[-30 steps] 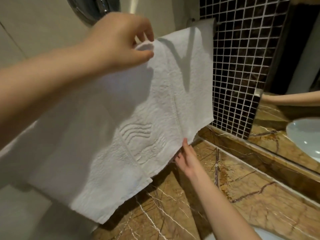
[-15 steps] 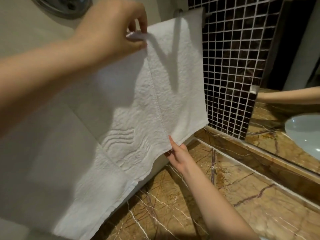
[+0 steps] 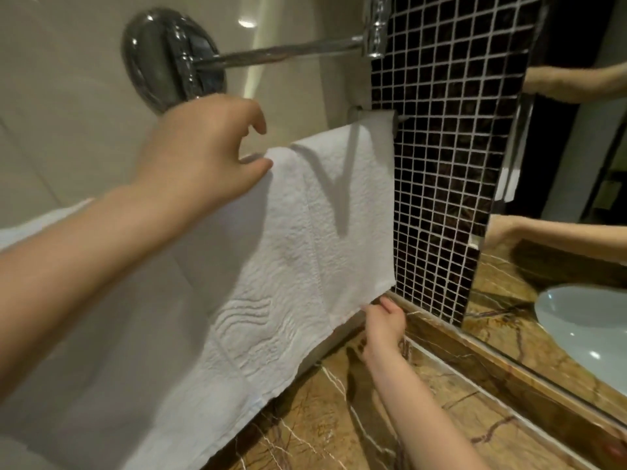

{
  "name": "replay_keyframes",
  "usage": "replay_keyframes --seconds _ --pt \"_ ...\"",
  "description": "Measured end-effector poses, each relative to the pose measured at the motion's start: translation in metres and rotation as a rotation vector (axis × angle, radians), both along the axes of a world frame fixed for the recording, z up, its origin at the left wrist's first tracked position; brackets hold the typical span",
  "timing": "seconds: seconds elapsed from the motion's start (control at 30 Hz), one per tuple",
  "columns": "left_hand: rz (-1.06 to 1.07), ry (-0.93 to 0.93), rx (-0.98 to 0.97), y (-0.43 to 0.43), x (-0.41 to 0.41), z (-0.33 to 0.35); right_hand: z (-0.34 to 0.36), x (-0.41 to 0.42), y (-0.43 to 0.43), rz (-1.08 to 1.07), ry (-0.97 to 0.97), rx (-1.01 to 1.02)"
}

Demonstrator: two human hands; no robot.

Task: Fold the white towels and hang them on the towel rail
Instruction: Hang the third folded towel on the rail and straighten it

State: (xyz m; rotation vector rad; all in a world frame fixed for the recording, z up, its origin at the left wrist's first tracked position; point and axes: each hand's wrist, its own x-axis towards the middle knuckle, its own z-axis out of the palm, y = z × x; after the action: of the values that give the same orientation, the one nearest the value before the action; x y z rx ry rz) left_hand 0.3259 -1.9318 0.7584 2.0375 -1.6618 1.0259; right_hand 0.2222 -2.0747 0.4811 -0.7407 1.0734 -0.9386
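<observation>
A white embossed towel (image 3: pixel 305 252) hangs over the short metal towel rail (image 3: pixel 355 112) and spreads down and left from it. Left of the rail, the left hand (image 3: pixel 200 154) lays its thumb on the towel's upper fold, fingers curled; a pinch cannot be confirmed. Below the rail, the right hand (image 3: pixel 383 325) pinches the lower hem above a brown veined marble counter (image 3: pixel 339 418).

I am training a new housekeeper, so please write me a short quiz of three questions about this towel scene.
1. True or false: the white towel lies flat on the counter.
2. Which hand is at its lower edge? A left hand, B right hand.
3. Fill in: the round chrome fixture is ___ the left hand.
Key: 1 false, it hangs over the towel rail; 2 B; 3 above.
</observation>
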Motion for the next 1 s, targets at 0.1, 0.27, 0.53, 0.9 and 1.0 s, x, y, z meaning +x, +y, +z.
replay_keyframes --seconds 0.1,0.27,0.53,0.9,1.0 --pt "0.106 0.062 -0.052 0.035 0.0 -0.007 0.08 -0.012 -0.004 -0.038 0.063 -0.681" --pt "0.144 0.08 -0.065 0.05 -0.002 -0.021 0.188 0.004 -0.015 0.088 0.431 -1.645" --pt "0.073 0.04 -0.067 0.05 -0.003 -0.021 0.196 0.014 -0.041 0.23 0.614 -1.793" --pt "0.152 0.005 -0.073 0.097 -0.01 -0.022 0.195 0.013 0.033 0.349 0.513 -1.95" --pt "0.153 0.036 -0.047 0.093 -0.006 -0.02 0.192 0.018 0.045 0.392 0.572 -1.973"
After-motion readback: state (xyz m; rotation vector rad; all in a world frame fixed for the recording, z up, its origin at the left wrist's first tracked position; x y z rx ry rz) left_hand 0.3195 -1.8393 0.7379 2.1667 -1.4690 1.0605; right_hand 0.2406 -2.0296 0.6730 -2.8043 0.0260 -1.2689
